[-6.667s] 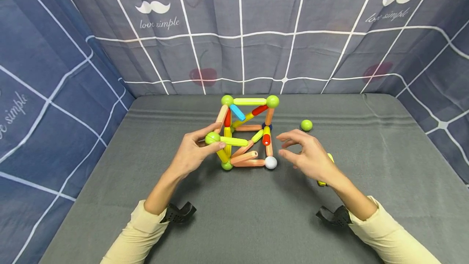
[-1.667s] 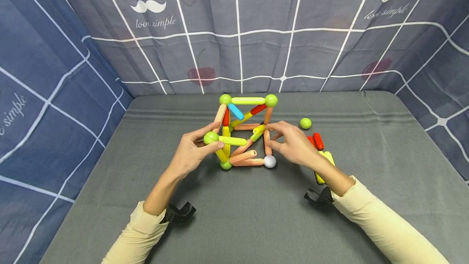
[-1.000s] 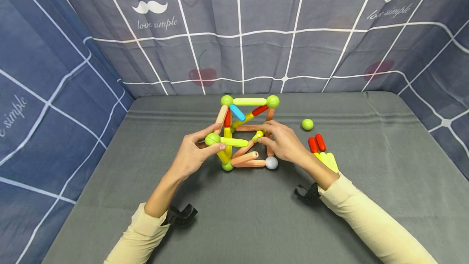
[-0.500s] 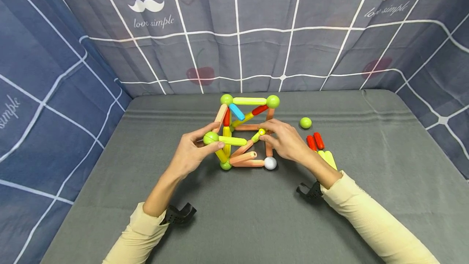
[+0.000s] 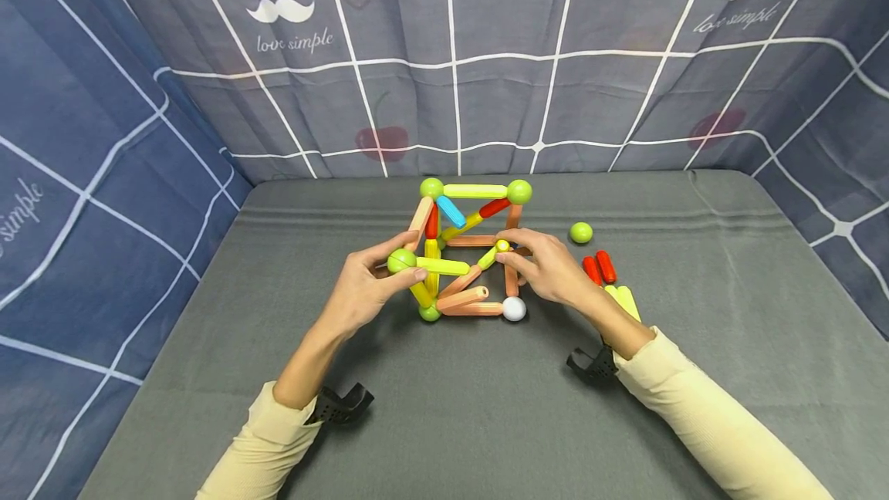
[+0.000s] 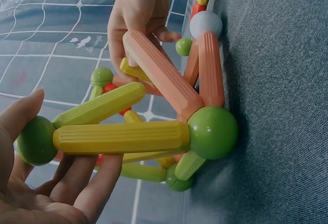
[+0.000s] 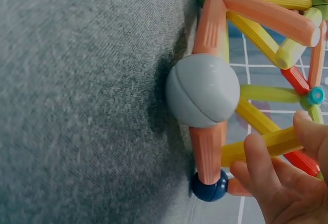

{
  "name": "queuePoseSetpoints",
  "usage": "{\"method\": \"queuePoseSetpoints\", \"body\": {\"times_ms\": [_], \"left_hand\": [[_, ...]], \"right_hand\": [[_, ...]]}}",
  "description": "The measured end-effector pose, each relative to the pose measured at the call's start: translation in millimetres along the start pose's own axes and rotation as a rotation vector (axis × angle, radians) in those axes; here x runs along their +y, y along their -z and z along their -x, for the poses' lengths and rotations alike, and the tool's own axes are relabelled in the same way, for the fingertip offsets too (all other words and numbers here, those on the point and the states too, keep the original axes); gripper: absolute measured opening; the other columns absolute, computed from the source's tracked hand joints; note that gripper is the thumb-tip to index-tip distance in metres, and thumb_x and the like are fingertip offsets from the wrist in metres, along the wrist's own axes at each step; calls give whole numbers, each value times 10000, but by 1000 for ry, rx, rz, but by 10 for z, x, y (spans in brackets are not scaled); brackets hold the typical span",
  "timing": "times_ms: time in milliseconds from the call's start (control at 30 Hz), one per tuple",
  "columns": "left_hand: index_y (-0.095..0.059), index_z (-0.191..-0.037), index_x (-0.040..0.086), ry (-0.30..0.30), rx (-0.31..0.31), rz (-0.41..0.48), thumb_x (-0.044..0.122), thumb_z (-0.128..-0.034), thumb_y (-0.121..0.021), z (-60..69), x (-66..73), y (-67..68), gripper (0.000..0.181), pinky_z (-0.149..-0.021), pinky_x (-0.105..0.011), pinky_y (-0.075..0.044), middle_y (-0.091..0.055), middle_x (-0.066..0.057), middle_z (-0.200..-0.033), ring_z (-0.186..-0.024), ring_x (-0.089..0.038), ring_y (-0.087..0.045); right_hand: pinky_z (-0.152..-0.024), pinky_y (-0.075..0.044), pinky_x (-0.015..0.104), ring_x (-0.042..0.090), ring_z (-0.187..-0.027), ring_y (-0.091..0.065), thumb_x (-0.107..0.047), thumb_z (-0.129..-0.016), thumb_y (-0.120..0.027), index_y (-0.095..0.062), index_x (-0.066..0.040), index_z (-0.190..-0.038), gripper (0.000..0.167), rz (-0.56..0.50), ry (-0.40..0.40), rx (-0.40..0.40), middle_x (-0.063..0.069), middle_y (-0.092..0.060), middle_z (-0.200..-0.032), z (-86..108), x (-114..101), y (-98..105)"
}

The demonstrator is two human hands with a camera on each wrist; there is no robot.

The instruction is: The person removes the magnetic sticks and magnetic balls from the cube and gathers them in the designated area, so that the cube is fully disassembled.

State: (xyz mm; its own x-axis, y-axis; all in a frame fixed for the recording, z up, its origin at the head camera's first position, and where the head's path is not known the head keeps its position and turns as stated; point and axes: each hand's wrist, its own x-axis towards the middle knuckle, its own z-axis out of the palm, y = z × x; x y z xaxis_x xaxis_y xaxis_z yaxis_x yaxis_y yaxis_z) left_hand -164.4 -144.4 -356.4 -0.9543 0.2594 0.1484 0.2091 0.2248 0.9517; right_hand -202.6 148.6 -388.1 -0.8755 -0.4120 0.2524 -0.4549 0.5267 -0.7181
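In the head view, a frame of coloured rods and balls stands on the grey cloth. My left hand (image 5: 368, 280) holds the green ball (image 5: 402, 261) at its raised near-left corner, from which a lime rod (image 5: 444, 267) juts right. At the right side, my right hand (image 5: 549, 265) pinches a yellow rod (image 7: 279, 142) between thumb and fingers. This rod rises from near the dark blue ball (image 7: 210, 185), partly hidden behind an orange rod (image 7: 207, 152). A white ball (image 5: 514, 309) forms the near-right bottom corner. A short blue rod (image 5: 451, 211) sticks out from the far-left top ball.
Right of the frame lie a loose green ball (image 5: 581, 232), two red rods (image 5: 606, 266) and several lime-yellow rods (image 5: 628, 302), partly behind my right forearm. A checked curtain (image 5: 500, 114) hangs behind the grey cloth (image 5: 444, 423).
My right hand has come left from beside the frame and taken hold of the yellow rod. The red end seen there earlier no longer shows. My left hand stays on its ball.
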Motion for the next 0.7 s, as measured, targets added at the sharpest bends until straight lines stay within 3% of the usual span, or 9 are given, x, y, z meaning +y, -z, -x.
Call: {"method": "queuePoseSetpoints", "body": {"times_ms": [133, 267, 533, 700], "left_hand": [[-595, -1381, 127, 1, 0, 1, 117, -868, -772, -6, -7, -8, 544, -823, -259, -535, -586, 6, -1369, -1010, -214, -628], [-598, -1379, 130, 0, 5, -3, 126, -870, -771, -8, -3, -9, 538, -811, -250, -533, -589, 12, -1364, -999, -207, -626], [-592, -1385, 133, -6, 2, -14, 131, -872, -770, -2, 7, -1, 544, -832, -251, -527, -580, 21, -1376, -1035, -201, -620], [-589, -1389, 144, 1, -7, -14, 141, -877, -766, -1, 0, 1, 542, -828, -260, -530, -575, 24, -1380, -1028, -213, -624]], "right_hand": [[-576, -564, 308, 276, -809, -703, -175, -956, -678, -647, -25, -1243, 326, -56, -31, 6, 105, -678, -1138, 59, -33, 54], [-548, -558, 301, 282, -749, -712, -126, -940, -694, -655, -63, -1240, 310, -50, -40, 36, 98, -685, -1147, 131, -83, 118], [-788, -546, 452, 246, -987, -679, -85, -920, -705, -655, -41, -1233, 320, 87, 52, 91, 103, -678, -1191, 288, -73, 197], [-728, -551, 419, 226, -965, -681, -90, -926, -697, -652, -61, -1248, 326, 99, 24, 123, 63, -700, -1109, 405, -53, 277]]}}
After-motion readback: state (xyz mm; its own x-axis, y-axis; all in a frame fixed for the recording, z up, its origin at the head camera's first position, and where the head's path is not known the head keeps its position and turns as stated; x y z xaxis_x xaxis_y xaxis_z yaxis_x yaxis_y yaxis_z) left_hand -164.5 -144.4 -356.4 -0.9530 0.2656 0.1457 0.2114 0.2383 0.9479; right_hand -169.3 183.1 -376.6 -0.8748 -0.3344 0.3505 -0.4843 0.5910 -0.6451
